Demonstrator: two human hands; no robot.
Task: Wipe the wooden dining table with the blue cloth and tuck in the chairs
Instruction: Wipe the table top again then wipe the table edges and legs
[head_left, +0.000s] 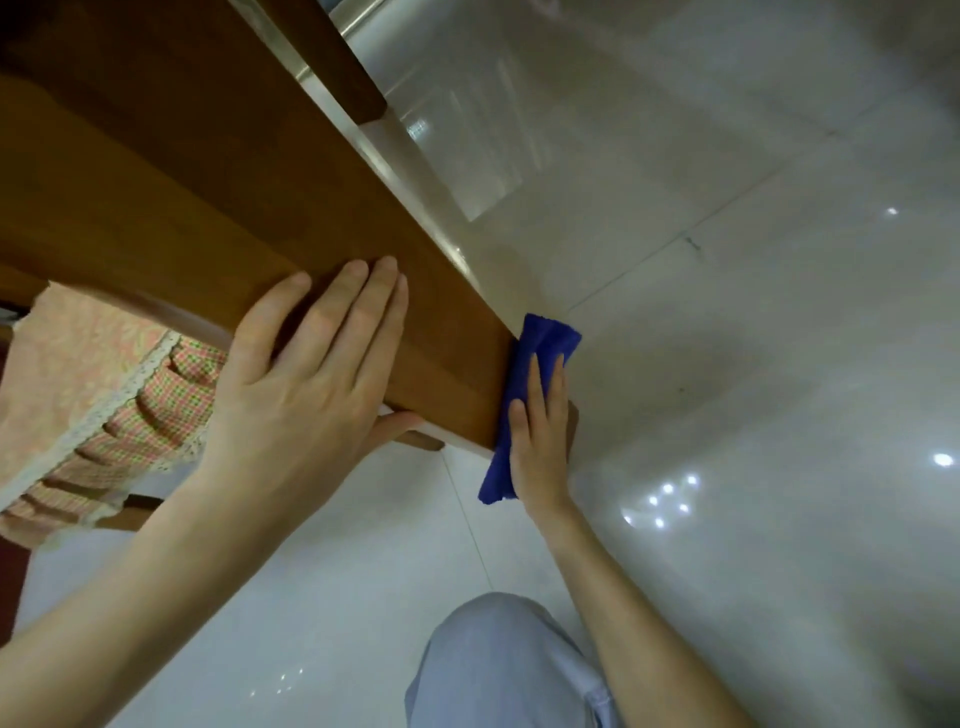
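The wooden dining table (208, 171) runs as a brown board from the upper left down to its end at the centre. My left hand (306, 384) lies on that board with straight fingers, its thumb reaching under the lower edge. The blue cloth (545, 338) is folded long against the board's end face. My right hand (540, 441) presses the cloth there with flat fingers. A chair with a pink and green checked cushion (104, 389) sits under the table at the left.
Glossy pale floor tiles (727, 312) fill the right and bottom and reflect ceiling lights. Another dark wooden piece (343, 62) stands beyond the table's far edge at the top. My knee in light blue trousers (509, 665) is at the bottom centre.
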